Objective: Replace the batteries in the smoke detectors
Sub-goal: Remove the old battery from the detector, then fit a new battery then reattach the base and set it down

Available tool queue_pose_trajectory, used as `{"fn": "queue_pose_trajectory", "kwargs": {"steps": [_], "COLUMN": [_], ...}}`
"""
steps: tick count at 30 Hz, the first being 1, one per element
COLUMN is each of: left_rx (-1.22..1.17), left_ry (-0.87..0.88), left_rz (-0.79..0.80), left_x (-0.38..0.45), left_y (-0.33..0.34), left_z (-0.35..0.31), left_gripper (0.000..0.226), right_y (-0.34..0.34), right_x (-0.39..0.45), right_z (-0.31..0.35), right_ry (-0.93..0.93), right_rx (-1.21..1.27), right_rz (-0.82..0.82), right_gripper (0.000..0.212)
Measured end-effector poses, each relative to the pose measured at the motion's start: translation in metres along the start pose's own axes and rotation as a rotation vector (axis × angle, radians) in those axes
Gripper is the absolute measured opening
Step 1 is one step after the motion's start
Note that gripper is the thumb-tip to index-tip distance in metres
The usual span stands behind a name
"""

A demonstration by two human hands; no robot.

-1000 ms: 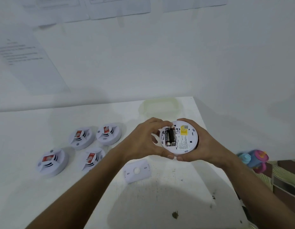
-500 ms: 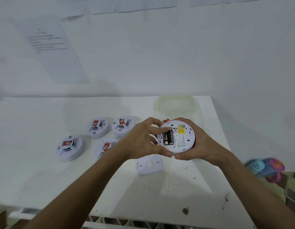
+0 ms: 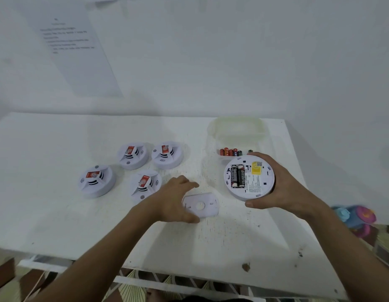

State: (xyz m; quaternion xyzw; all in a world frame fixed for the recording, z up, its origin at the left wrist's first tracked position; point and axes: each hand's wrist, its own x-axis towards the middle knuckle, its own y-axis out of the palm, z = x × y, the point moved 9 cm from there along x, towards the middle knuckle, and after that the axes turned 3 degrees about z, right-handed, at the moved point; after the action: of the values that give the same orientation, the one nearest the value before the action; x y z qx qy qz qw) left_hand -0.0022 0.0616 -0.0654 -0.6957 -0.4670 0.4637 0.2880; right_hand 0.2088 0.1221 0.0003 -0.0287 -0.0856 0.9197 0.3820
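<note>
While the right grip (image 3: pixel 274 188) clasps the detector (image 3: pixel 249 177), the left grip (image 3: pixel 176 201) spreads over the cover (image 3: pixel 203 205).

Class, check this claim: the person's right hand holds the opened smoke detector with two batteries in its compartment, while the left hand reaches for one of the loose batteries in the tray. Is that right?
Not quite. The head view shows the left hand reaching for the white cover plate lying on the table, not the loose batteries. The rest holds: the right hand holds the opened smoke detector with two batteries in its compartment.
</note>
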Motion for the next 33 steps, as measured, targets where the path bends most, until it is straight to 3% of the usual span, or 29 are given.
{"fn": "queue_pose_trajectory", "kwargs": {"steps": [6,10,13,18,22,28,33], "left_rx": [0.025,0.042,0.003,-0.086,-0.028,-0.207,-0.212], "left_ry": [0.063,0.066,0.051,0.15,0.184,0.286,0.36], "left_rz": [-0.037,-0.058,-0.132,-0.439,-0.517,-0.751,-0.867], "left_x": [0.005,0.002,-0.001,-0.021,-0.029,-0.046,-0.052], "left_y": [0.0,-0.001,-0.015,-0.076,-0.096,-0.118,-0.127], "left_z": [-0.004,-0.006,-0.012,-0.039,-0.059,-0.08,-0.095], "left_gripper": [0.05,0.033,0.036,0.045,0.048,0.047,0.05], "right_y": [0.001,0.0,-0.002,-0.003,-0.003,-0.002,-0.001], "right_x": [-0.007,-0.009,-0.01,-0.009,-0.007,-0.006,-0.005], "right_z": [-0.007,-0.007,-0.006,-0.002,0.0,0.005,0.011], "right_ry": [0.046,0.052,0.051,0.036,0.02,-0.006,-0.043], "right_rx": [-0.034,-0.038,-0.046,-0.038,-0.04,-0.031,-0.005], "right_rz": [0.002,-0.005,-0.015,-0.015,-0.028,-0.028,-0.016], "right_gripper": [0.093,0.093,0.094,0.094,0.095,0.092,0.09]}}
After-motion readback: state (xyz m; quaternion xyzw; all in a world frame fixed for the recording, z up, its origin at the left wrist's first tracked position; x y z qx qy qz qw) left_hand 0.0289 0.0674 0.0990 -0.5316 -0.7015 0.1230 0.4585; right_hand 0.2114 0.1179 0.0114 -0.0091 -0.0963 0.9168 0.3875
